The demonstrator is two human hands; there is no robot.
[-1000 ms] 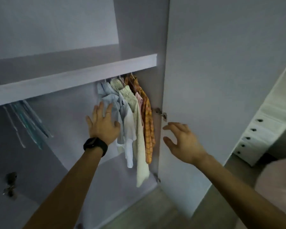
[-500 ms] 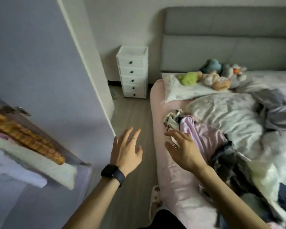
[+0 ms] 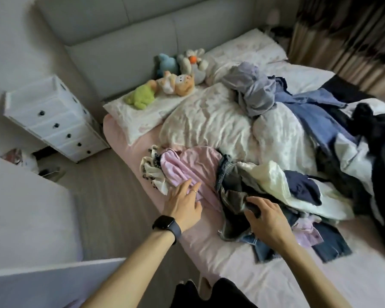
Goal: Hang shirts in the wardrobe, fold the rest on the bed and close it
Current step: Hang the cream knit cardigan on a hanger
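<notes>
2 hands reach over the near edge of the bed (image 3: 211, 252). The left hand (image 3: 183, 206) (a black watch (image 3: 167, 225) on its wrist) lies on the pink striped shirt (image 3: 187, 165) with fingers straight and slightly spread, gripping nothing. The right hand (image 3: 266, 217) has fingers and thumb curled round a fold of a dark grey garment (image 3: 233, 196). Both pieces lie at the bed-edge side of the clothes pile (image 3: 276, 181), heaped across the bed's middle.
</notes>
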